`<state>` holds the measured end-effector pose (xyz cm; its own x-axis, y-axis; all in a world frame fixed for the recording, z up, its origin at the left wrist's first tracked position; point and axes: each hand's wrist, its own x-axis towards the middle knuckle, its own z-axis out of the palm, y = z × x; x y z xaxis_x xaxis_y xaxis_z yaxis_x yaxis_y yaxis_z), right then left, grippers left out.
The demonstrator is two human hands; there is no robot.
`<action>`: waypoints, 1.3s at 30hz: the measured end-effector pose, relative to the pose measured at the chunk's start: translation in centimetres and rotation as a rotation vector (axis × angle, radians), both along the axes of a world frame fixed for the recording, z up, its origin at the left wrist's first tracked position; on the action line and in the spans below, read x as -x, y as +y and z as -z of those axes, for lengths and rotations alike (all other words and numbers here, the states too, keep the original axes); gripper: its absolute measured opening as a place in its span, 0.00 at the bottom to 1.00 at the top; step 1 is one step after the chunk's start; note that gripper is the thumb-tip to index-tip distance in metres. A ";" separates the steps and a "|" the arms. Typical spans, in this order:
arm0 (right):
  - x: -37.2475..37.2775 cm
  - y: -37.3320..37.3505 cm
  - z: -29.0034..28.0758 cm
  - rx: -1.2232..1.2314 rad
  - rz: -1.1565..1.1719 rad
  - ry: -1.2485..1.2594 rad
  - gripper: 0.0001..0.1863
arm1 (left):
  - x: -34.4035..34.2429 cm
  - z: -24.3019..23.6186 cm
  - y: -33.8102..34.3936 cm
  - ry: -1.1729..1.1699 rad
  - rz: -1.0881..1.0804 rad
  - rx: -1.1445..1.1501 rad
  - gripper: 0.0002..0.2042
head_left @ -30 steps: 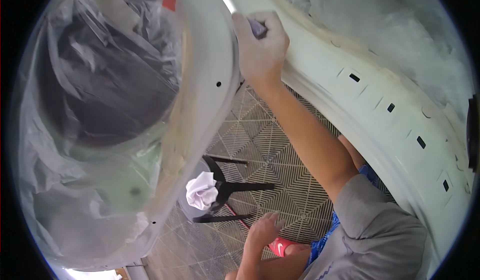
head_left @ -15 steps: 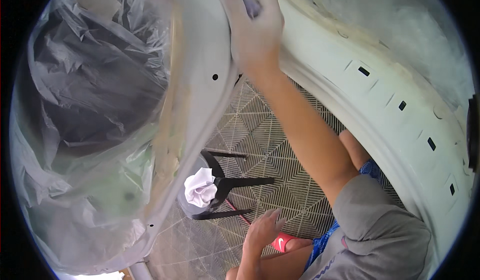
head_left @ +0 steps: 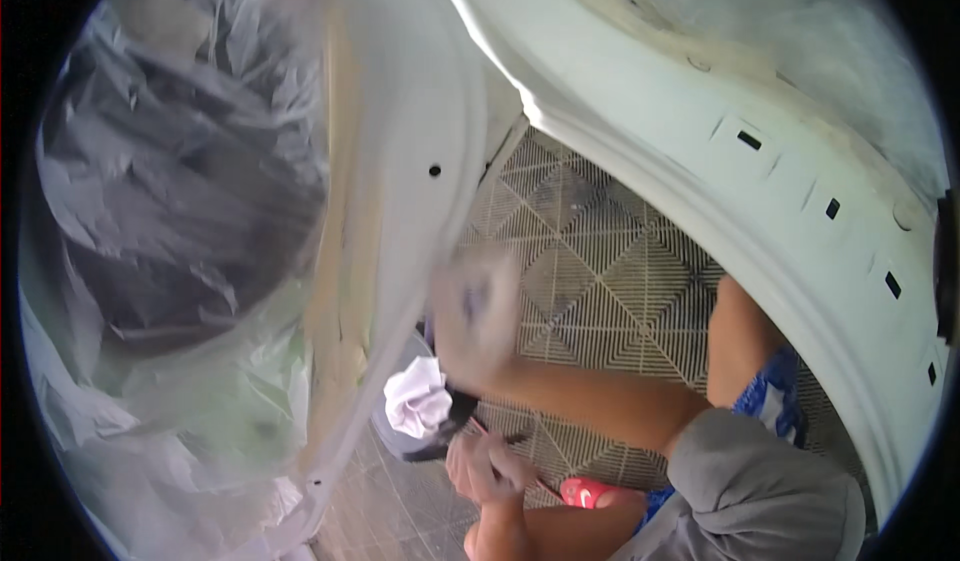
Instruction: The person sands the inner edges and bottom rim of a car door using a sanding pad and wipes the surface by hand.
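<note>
My right hand (head_left: 472, 316) is smeared by motion beside the inner edge of the pale panel (head_left: 415, 91). A small purplish thing (head_left: 473, 303) shows within its grip; its kind cannot be made out. Lower down, my left hand (head_left: 490, 469) hangs in front of my knee, its fingers loosely bent and dusted pale, with nothing visible in it. Between panel and hands, a crumpled white cloth or paper (head_left: 418, 398) lies on a dark stool (head_left: 408, 449). My right hand is just above and right of it, apart from the panel as far as the blur shows.
Wrinkled clear plastic sheeting (head_left: 180, 191) covers the left side, edged with tan masking tape (head_left: 345, 191). A curved white panel with slots (head_left: 690, 141) arches over the right. Below lies grooved floor tiling (head_left: 610, 251), with my red sandal (head_left: 590, 493) on it.
My right hand has come down from the top of the panel to near the stool. My left hand has bent its fingers and shifted slightly left. The view has moved a little.
</note>
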<state>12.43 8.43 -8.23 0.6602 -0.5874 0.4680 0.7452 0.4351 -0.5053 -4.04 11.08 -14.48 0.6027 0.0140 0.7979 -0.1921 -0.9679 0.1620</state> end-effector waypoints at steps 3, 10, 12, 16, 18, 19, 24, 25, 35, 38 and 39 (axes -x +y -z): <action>3.6 -1.6 3.1 0.219 -0.259 -0.394 0.11 | 1.4 0.1 1.1 -0.139 0.193 -0.144 0.09; 0.8 -6.2 14.4 0.543 -0.589 0.075 0.09 | -0.9 -1.5 1.1 -0.072 0.270 -0.523 0.17; 1.1 -6.9 17.6 0.466 -0.616 0.431 0.08 | -1.8 -3.3 -0.4 -0.089 0.028 -0.741 0.11; 1.5 -11.2 23.8 0.222 -0.560 0.681 0.04 | -3.8 -3.3 -0.9 -0.082 -0.198 -0.687 0.19; 1.8 -12.6 23.5 0.197 -0.554 0.771 0.03 | -5.1 -3.5 -1.0 -0.099 -0.221 -0.671 0.24; 1.7 -13.0 21.6 0.221 -0.611 0.790 0.03 | -5.8 -4.4 -0.8 -0.080 -0.313 -0.688 0.25; 0.9 -14.9 18.8 0.244 -0.643 0.725 0.07 | -9.0 -6.4 0.3 -0.180 -0.529 -0.817 0.28; 0.7 -15.1 19.4 0.254 -0.642 0.714 0.07 | -9.4 -6.6 -0.1 -0.168 -0.516 -0.833 0.30; 2.2 -14.0 21.6 0.224 -0.860 0.724 0.28 | -18.1 -12.0 -6.5 -0.405 -0.392 -0.761 0.32; 2.6 -13.6 20.7 0.165 -0.914 0.632 0.33 | -21.0 -13.1 -7.8 -0.437 -0.350 -0.842 0.30; 2.5 -13.9 20.9 0.175 -0.907 0.632 0.33 | -22.0 -12.3 -8.6 -0.441 -0.350 -0.831 0.30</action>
<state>9.98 -5.47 -29.18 0.9591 0.2730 -0.0742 -0.2241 0.5732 -0.7882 17.91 2.44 -2.17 0.3196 -0.5293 0.7859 0.2451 -0.7550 -0.6082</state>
